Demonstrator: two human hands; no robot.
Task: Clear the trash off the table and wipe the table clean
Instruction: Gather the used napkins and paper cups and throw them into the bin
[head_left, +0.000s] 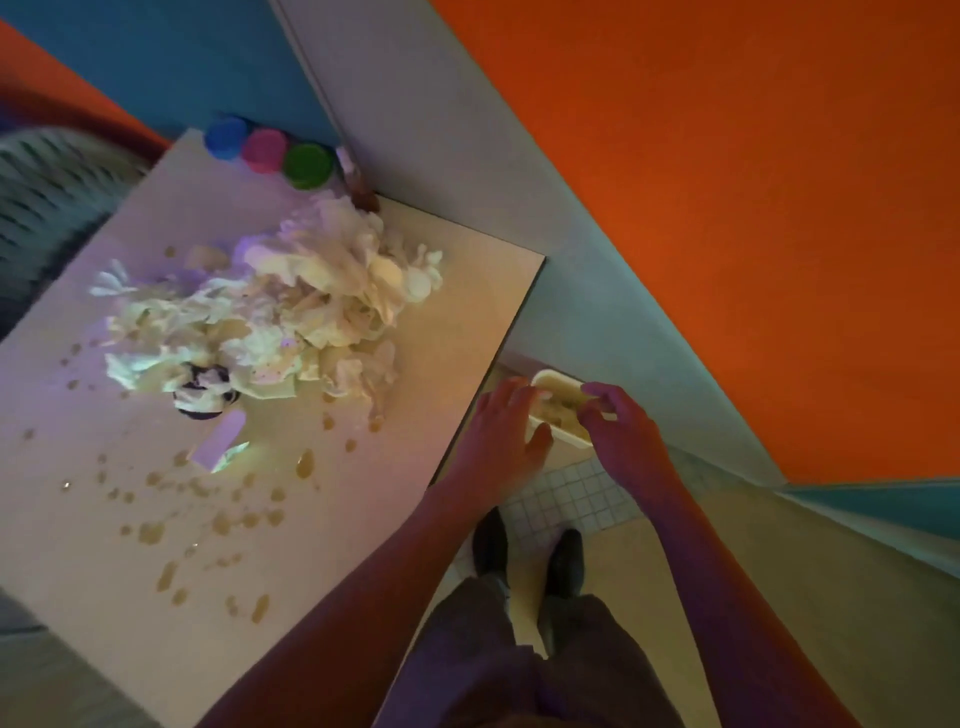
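A big heap of crumpled white paper trash (275, 306) lies on the white table (363, 519), with brownish spill drops (223, 519) scattered over the near part. A small purple slip (218, 439) and a dark-and-white crumpled item (205, 395) lie at the heap's near edge. Beyond the table's right edge, both hands are at a small cream bin (558, 410) on the floor. My left hand (498, 431) rests with relaxed fingers against its left side. My right hand (618, 431) pinches its right rim.
Three tubs with blue (226, 136), pink (265, 149) and green (307, 165) lids stand at the table's far edge, beside a small bottle (356, 182). A ribbed chair (47, 208) is at the left. My shoes (530, 556) stand on tiled floor by an orange wall (727, 208).
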